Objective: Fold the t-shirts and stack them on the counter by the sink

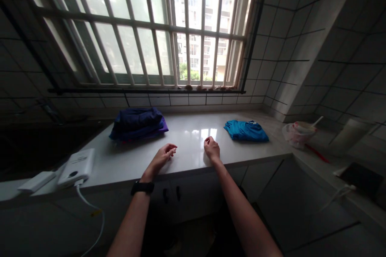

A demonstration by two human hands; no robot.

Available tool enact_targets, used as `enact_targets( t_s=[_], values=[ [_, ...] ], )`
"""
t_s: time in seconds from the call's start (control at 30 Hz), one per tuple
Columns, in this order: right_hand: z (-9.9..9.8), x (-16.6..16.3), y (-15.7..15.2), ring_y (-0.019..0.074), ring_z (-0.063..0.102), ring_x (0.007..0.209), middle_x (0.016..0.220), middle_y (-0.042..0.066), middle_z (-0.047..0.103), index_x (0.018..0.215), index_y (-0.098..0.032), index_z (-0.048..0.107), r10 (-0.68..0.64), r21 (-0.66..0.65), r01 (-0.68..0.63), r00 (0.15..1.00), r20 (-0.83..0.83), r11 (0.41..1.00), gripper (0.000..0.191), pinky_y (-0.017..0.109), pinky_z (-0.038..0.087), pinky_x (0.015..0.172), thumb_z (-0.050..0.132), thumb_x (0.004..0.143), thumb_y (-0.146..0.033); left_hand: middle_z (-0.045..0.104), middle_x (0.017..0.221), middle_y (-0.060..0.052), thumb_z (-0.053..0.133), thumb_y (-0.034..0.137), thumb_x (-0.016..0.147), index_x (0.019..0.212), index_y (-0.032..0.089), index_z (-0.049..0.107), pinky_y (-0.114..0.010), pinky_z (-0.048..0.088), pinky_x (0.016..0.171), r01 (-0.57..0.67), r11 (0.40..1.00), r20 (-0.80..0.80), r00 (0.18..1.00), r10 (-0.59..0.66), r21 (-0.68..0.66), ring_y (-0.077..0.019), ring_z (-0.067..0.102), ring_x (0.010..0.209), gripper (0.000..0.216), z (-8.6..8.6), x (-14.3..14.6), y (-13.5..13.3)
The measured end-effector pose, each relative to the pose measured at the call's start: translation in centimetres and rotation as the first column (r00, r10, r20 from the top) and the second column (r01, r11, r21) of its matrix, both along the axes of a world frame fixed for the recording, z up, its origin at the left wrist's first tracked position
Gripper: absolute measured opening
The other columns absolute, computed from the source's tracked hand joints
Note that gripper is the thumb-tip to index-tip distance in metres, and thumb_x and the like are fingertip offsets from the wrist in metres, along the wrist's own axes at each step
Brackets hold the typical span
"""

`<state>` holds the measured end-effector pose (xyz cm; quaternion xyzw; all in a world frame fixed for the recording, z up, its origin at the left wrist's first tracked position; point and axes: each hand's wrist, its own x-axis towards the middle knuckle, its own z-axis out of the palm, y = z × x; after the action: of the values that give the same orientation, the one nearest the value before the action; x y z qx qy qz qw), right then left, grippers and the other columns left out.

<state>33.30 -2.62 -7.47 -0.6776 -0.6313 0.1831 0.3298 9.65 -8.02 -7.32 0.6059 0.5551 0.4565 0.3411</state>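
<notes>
My left hand [164, 155], with a dark band on its wrist, hovers over the front of the white countertop [189, 136]. Its fingers are loosely bent and a little apart, with nothing in them. To its right, my right hand [212, 148] rests at the counter with its fingers curled in; nothing shows in it. A pile of folded dark blue and purple cloth [138, 122] lies behind and left of my left hand, not touched. Beyond my right hand, to the right, lies a folded bright blue cloth [245, 131], also apart from it.
At the left stand a white power bank [79, 164] with a cable and a small white box [37, 181], beside a dark sink [45, 144]. On the right are a bowl in a plastic bag [300, 133] and a dark flat device [362, 178]. A barred window [144, 28] is behind.
</notes>
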Motion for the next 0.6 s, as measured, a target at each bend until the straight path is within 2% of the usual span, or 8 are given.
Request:
enact_targets(
  t_s=[0.27,0.4,0.6],
  values=[
    [-0.3,0.3,0.1,0.0195,0.07,0.087,0.093,0.006,0.076,0.104,-0.022,0.072,0.007,0.026,-0.007,1.0,0.001,1.0,0.025,0.025,0.046,0.073,0.049,0.094,-0.02,0.061,0.076,-0.001,0.064,0.053,0.071,0.087,0.018,0.065,-0.029,0.042,0.062,0.063,0.998,0.018,0.998,-0.063,-0.022,-0.0167,0.056,0.067,0.039,-0.2,0.2,-0.1],
    [-0.7,0.4,0.2,0.0184,0.07,0.088,0.094,0.004,0.076,0.103,-0.024,0.074,0.049,0.048,-0.049,0.999,0.0,0.998,0.022,0.024,0.045,0.072,0.056,0.093,-0.024,0.062,0.076,-0.002,0.063,0.052,0.074,0.085,0.018,0.065,-0.029,0.043,0.064,0.066,0.998,0.006,0.998,-0.066,-0.004,-0.0169,0.056,0.068,0.036,-0.2,0.3,-0.4],
    [-1.3,0.6,0.4,0.0176,0.069,0.082,0.086,0.003,0.076,0.098,-0.024,0.078,0.084,0.128,-0.073,0.993,-0.079,0.989,0.021,0.023,0.044,0.068,0.058,0.091,-0.027,0.063,0.077,-0.002,0.063,0.052,0.077,0.086,0.018,0.066,-0.029,0.044,0.064,0.073,0.997,-0.006,0.997,-0.073,0.001,-0.0172,0.057,0.069,0.035,-0.5,0.3,-0.4]
  ],
)
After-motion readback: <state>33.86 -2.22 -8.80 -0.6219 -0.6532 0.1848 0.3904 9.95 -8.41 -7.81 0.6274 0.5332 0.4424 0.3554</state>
